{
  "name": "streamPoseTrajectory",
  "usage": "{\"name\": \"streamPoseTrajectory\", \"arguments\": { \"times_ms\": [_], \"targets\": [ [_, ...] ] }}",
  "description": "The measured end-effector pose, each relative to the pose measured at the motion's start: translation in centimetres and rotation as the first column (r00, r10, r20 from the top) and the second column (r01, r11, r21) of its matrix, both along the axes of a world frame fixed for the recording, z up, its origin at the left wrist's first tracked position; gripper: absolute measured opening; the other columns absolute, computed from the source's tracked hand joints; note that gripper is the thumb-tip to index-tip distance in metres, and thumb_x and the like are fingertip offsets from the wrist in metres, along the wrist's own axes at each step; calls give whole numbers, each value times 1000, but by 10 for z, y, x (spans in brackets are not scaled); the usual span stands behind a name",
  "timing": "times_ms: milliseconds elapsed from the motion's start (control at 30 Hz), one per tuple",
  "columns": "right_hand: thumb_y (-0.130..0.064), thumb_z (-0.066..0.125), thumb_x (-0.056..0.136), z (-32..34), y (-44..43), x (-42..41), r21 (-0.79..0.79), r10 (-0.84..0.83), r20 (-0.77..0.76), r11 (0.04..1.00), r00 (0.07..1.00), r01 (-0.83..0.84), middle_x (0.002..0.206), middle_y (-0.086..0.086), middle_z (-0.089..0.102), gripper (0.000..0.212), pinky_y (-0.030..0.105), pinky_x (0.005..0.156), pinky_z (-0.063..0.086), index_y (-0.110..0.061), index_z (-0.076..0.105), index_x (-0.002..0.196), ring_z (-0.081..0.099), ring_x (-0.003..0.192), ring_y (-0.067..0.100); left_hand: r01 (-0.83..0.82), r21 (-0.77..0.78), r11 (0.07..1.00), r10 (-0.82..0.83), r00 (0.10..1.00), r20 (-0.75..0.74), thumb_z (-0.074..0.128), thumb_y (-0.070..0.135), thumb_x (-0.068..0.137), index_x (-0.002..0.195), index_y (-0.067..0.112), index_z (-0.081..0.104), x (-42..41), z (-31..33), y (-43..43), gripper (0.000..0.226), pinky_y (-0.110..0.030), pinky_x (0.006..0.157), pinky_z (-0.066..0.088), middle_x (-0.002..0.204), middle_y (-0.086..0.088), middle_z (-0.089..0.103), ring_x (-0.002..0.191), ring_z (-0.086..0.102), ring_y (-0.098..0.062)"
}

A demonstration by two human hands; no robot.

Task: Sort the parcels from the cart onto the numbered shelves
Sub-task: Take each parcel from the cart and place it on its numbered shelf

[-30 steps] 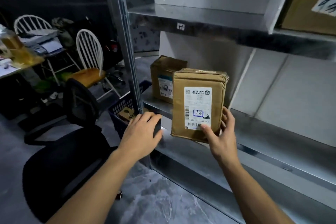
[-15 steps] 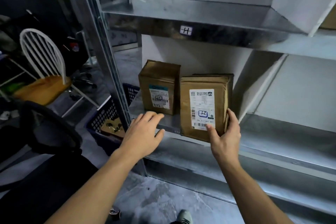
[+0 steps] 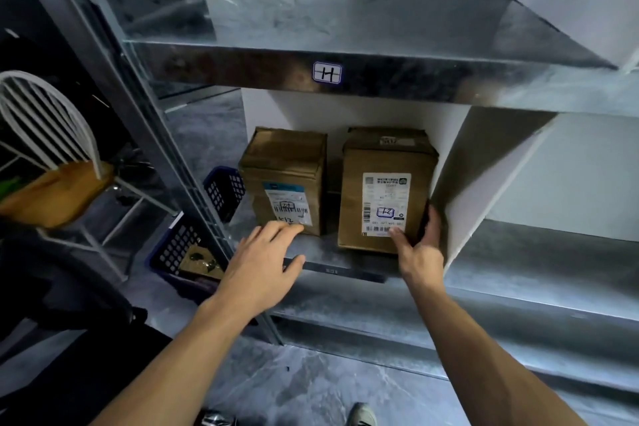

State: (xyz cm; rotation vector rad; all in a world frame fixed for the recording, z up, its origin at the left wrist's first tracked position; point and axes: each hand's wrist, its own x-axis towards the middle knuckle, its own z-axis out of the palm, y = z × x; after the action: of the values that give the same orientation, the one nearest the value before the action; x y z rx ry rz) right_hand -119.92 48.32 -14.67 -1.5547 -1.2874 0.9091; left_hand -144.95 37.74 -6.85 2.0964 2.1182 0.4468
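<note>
Two brown cardboard parcels stand upright on a metal shelf [image 3: 321, 252], each with a white label facing me. The right parcel [image 3: 383, 183] stands against a white divider [image 3: 484, 190]. My right hand [image 3: 420, 245] grips its lower right corner, thumb on the label and fingers round the side. The left parcel [image 3: 287, 176] stands a short gap away. My left hand [image 3: 262, 270] hovers flat with straight fingers over the shelf's front edge, fingertips close to the left parcel's base. An "H" tag [image 3: 326, 73] marks the shelf above.
A blue plastic basket [image 3: 183, 249] holding a flat brown item sits on the floor left of the rack's upright post [image 3: 145, 121]. A white spindle chair [image 3: 52, 156] stands further left. More shelf bays [image 3: 553, 245] open to the right of the divider.
My right hand carried the parcel from the air onto the shelf and pushed it back beside the other parcel. My left hand rose towards the shelf edge. The view moved closer.
</note>
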Motion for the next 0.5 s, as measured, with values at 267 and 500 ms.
{"name": "streamPoseTrajectory", "arguments": {
  "times_ms": [267, 500],
  "targets": [
    [-21, 80, 83, -10, 16, -7, -78, 65, -55, 995, 996, -69, 129, -9, 58, 59, 30, 103, 40, -36, 41, 126, 57, 122, 20, 17, -11, 1000, -17, 1000, -1, 50, 44, 93, 141, 31, 40, -2, -7, 9, 51, -35, 104, 37, 136, 11, 42, 123, 40, -14],
    [-21, 80, 83, -9, 18, -10, -121, 56, -66, 991, 996, -64, 135, -4, 59, 56, 35, 107, 40, -47, 37, 110, 55, 126, 24, 29, -34, 999, -29, 1000, -6, 51, 42, 93, 141, 29, 41, 1, -11, 3, 51, -34, 103, 36, 135, 11, 43, 122, 41, -14]
  ]
}}
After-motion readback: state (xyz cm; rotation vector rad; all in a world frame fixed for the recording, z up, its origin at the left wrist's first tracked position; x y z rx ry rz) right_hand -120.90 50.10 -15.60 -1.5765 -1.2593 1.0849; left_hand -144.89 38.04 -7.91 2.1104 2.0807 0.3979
